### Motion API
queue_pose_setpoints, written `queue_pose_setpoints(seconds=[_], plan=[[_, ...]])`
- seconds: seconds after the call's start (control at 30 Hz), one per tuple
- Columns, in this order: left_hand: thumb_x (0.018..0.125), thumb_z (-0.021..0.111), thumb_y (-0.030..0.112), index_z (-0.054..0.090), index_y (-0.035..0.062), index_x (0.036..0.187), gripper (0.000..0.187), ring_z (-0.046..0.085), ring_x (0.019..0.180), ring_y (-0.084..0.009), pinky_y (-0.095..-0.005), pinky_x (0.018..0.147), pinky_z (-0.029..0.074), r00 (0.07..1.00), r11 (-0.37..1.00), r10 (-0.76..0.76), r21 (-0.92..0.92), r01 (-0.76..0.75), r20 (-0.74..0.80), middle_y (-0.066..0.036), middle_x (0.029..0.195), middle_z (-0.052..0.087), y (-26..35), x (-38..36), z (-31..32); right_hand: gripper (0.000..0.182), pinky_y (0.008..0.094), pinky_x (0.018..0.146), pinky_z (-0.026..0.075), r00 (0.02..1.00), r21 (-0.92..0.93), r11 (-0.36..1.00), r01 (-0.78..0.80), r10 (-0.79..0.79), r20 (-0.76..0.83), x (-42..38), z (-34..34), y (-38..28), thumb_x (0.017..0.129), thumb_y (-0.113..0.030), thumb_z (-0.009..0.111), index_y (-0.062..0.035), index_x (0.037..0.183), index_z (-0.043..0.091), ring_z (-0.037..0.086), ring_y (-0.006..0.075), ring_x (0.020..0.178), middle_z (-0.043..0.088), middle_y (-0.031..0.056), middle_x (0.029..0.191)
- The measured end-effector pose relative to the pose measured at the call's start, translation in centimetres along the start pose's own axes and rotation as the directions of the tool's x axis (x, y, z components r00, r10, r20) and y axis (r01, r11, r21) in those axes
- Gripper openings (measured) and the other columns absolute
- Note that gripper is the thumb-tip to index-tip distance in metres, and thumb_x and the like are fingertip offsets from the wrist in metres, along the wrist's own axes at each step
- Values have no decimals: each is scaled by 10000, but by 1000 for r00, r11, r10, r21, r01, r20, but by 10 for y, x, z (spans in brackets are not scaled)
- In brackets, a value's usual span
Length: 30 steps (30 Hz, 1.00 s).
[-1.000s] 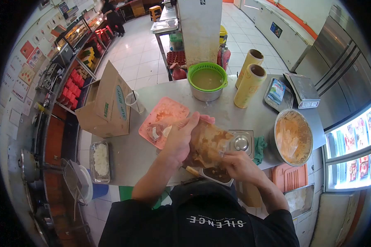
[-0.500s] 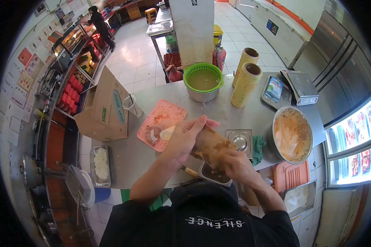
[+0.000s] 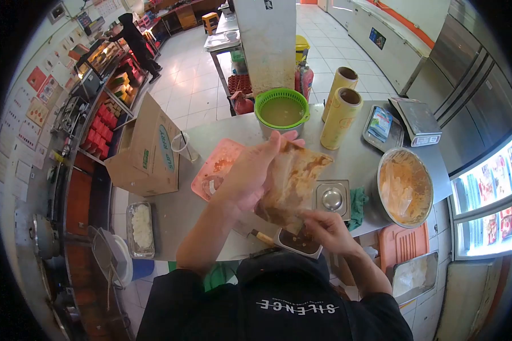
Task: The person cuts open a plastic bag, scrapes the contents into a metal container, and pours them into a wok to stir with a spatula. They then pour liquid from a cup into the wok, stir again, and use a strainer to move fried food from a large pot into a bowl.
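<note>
A clear plastic bag (image 3: 294, 179), smeared inside with brown sauce, hangs above the steel table in front of my chest. My left hand (image 3: 259, 167) is closed on its left side, the thumb up at the top edge. Down at the lower corner, the fingers of my right hand (image 3: 327, 230) pinch the plastic. Just below lies a steel pan of dark brown sauce (image 3: 298, 241), partly covered by the bag and right hand. A wooden-handled tool (image 3: 263, 236) rests at the pan's left; its other end is hidden. Behind my left forearm is a pink tray (image 3: 228, 149) with orange residue.
A green strainer over a pot (image 3: 281, 108) and two yellow wrap rolls (image 3: 341, 116) stand at the back. To the right are a lidded steel container (image 3: 331, 198), a green cloth (image 3: 356, 207) and a large sauce-coated bowl (image 3: 405, 187). A cardboard box (image 3: 148, 150) stands left.
The bag has turned more upright and spread wider, showing its smeared side. My right hand has moved slightly down to its lower corner, while my left hand has risen a little.
</note>
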State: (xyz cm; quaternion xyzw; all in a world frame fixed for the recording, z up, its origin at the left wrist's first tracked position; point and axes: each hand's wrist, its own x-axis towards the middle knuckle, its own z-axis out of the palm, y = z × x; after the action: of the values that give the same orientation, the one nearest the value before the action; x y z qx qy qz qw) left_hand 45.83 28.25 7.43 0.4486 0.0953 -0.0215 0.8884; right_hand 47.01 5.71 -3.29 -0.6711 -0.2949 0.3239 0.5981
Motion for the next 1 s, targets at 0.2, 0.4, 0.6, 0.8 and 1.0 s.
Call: queue_pose_setpoints(seconds=[0.2,0.4,0.6,0.8,1.0], plan=[[1011,491,279,582,3,1227,363,632,970,-120,-279,859,510,999,955,47,292,-53,28,-54,1125,650,-37,-15,-37,288,276,648,464,997,19,1000,-3,4,-74,-8,-4,-31,959,-114,527,12,1207,602,543,102,723,619,58,766],[1009,495,287,606,-15,1191,370,635,945,-107,-261,839,503,997,997,78,10,-78,-2,-66,1095,664,-59,-20,-39,178,259,581,428,985,-196,980,19,-51,-162,-9,4,-43,973,-90,522,38,1013,638,522,58,658,600,-3,715],[990,516,382,648,-8,1097,426,647,892,-112,-269,780,516,989,990,-132,31,134,-58,-55,1024,686,-58,-12,-40,151,339,596,447,994,-432,896,101,-69,89,-1,-8,-43,920,-78,546,39,847,609,572,224,620,603,143,708],[987,522,394,678,4,1010,421,637,792,-93,-249,728,504,985,978,-83,179,110,-153,-40,928,694,-44,-8,-28,140,361,661,485,961,-318,938,136,-47,273,7,-15,-42,890,-85,558,21,924,644,616,305,685,631,214,791],[1000,497,394,686,-11,885,462,560,675,-81,-263,645,460,960,887,147,462,-21,-239,-23,770,665,-85,17,-43,243,281,672,486,899,-194,980,-53,131,419,18,-31,-17,949,-149,550,5,1116,637,579,115,728,631,79,789]])
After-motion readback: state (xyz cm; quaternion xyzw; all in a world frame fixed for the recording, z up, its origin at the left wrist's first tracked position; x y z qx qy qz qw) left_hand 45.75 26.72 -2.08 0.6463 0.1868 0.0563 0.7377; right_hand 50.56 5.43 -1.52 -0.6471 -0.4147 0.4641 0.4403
